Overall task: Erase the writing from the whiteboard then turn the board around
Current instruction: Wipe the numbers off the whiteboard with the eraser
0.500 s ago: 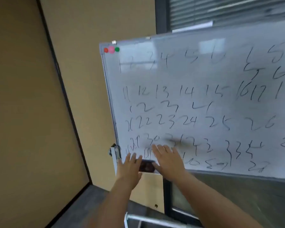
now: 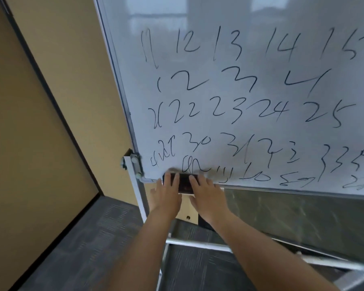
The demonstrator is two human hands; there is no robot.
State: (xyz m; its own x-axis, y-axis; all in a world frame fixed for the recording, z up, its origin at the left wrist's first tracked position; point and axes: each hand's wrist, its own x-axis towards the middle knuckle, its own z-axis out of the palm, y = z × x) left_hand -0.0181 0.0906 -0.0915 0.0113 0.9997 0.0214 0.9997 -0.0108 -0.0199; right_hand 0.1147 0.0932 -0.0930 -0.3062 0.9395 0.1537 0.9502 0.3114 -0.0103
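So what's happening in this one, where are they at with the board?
A person has both hands on a dark eraser at the bottom left edge of the whiteboard, left hand and right hand with fingers laid over it. The handwritten numbers still cover the board, so erasing has barely begun.

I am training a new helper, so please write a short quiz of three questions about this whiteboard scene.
1. True or false: the whiteboard is already wiped clean.
2. Where is the eraser? A) on the floor B) at the board's bottom edge C) on top of the board
3. Which hands touch the eraser?

Key: 1. False, numbers cover it. 2. B. 3. Both, the left hand and the right hand.
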